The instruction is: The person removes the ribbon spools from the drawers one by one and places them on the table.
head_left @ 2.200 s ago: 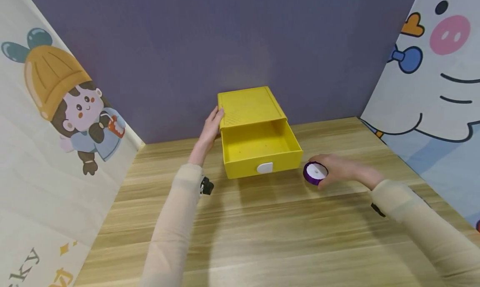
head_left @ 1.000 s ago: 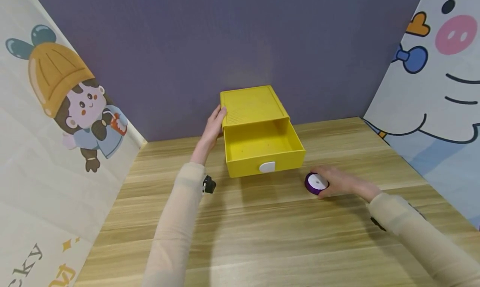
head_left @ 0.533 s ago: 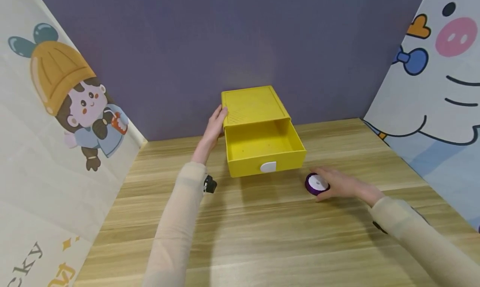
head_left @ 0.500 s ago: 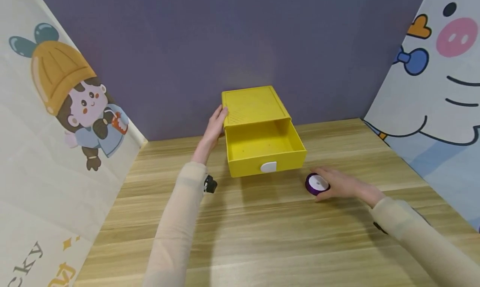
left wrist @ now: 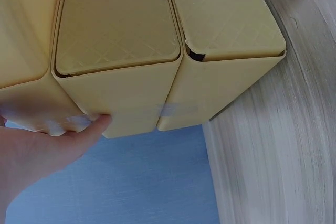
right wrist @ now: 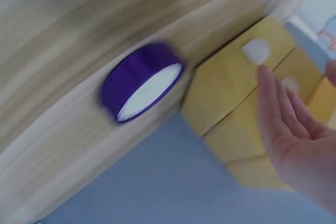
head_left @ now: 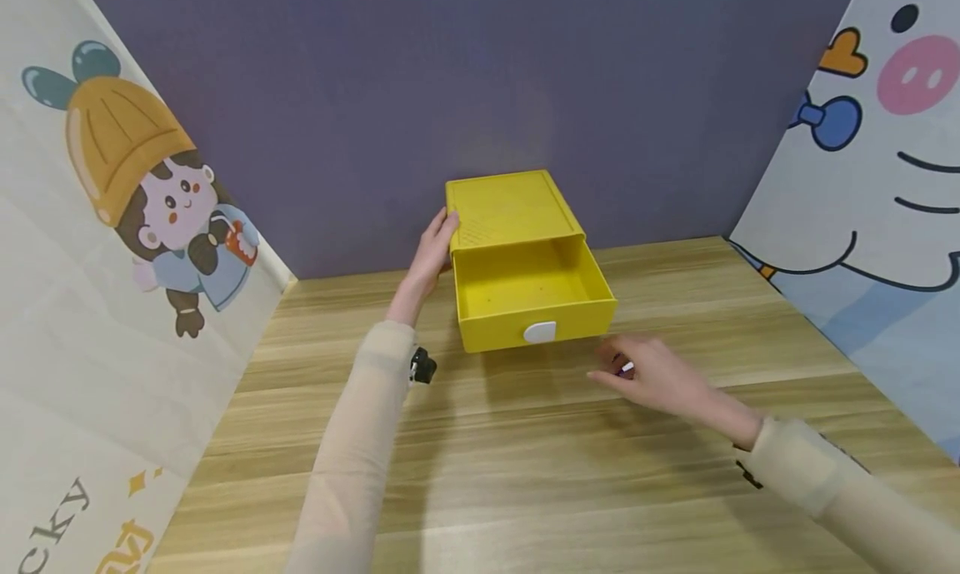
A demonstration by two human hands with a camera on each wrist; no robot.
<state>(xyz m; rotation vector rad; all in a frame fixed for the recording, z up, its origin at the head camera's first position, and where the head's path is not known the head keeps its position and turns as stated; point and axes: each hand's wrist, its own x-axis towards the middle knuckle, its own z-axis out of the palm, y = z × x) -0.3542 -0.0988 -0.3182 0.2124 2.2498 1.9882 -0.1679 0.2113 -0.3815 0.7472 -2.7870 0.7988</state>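
A yellow drawer cabinet [head_left: 510, 207] stands against the back wall, its top drawer [head_left: 495, 328] pulled out and bare inside. Two lower drawers show beneath it in the left wrist view. My left hand [head_left: 429, 253] rests against the cabinet's left side, its fingers extended along the wall; one finger touches the side panel in the left wrist view. A purple ribbon spool [right wrist: 144, 85] with a white face stands apart from my right hand [right wrist: 299, 129], on the table. From the head view, the right hand [head_left: 656, 378] hovers over the spool and hides most of it.
The wood-grain table [head_left: 540, 474] spreads in front of the cabinet. A purple-grey wall [head_left: 337, 124] closes the back. White panels with cartoon prints stand on the left and right [head_left: 900, 182]. A white handle [head_left: 540, 332] sits on the pulled-out drawer's front.
My right hand has let go of the ribbon spool and lifted off it, moving slightly left. Before that, the spool was shifted a little nearer. The left hand stays on the cabinet.
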